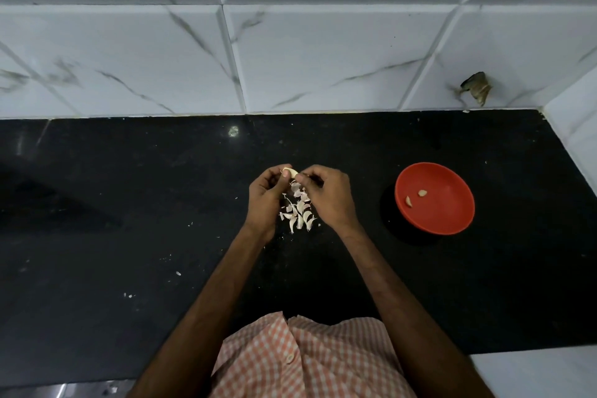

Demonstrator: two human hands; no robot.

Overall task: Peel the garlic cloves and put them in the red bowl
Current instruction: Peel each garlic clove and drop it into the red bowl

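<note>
Head view: a garlic clove (290,172) is held up over a black desk (129,203), pinched at its left end by the fingertips of the left hand (265,195) and met at its right end by the thumb and forefinger of the right hand (326,195); both hands are curled narrow around it, w/ knuckles toward the camera. The clove is seen pale and curved, approx. centre frame; whether skin is left on it cannot be told. A heap of papery garlic skins (298,210) is spread on the desk directly beneath and between the two hands. The red bowl (434,198) is set on the desk well to the right of the hands, apart from them, and two peeled cloves (415,197) are seen lying inside it, toward its left half, not touching each other. Small white flecks are scattered across the desk at left and centre. A white marble-pattern tiled wall (290,58) is seen behind the desk, w/ a ragged dark hole (477,87) broken into a tile at far right. Bare forearms are extended from the bottom edge, and an orange-and-white checked shirt (307,359) w/ one button is shown at bottom centre.
</note>
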